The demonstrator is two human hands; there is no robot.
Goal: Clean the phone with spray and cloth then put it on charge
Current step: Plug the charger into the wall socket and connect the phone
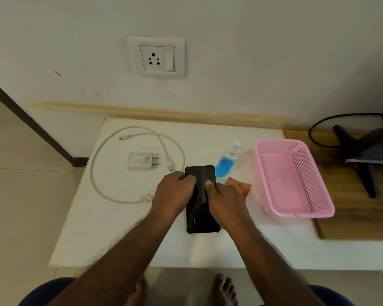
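The white table (124, 237) is the biggest thing here, and the black phone (200, 208) lies flat on it near the middle; everything else is told from the phone. The pink basket (312, 191) stands to the right of the phone, a bit apart. The white cable (97, 155) loops on the table left of the phone, and the white plug block (142, 160) lies inside that loop. The wall socket (158, 57) is on the wall far behind the phone. The spray bottle (227, 161) with blue liquid lies tilted just behind the phone's right corner; the orange cloth (241, 186) lies just right of the phone, partly hidden.

The left hand (173, 193) curls its fingers over the phone's left edge; the right hand (223, 199) grips the right edge with its thumb on the glass; both hold the phone.

The cleaning looks not yet done. If the hands lift the phone fast, it may slip and drop; it may also bump the bottle and roll it away. Too much spray could wet the charging hole, which is bad before plugging in.
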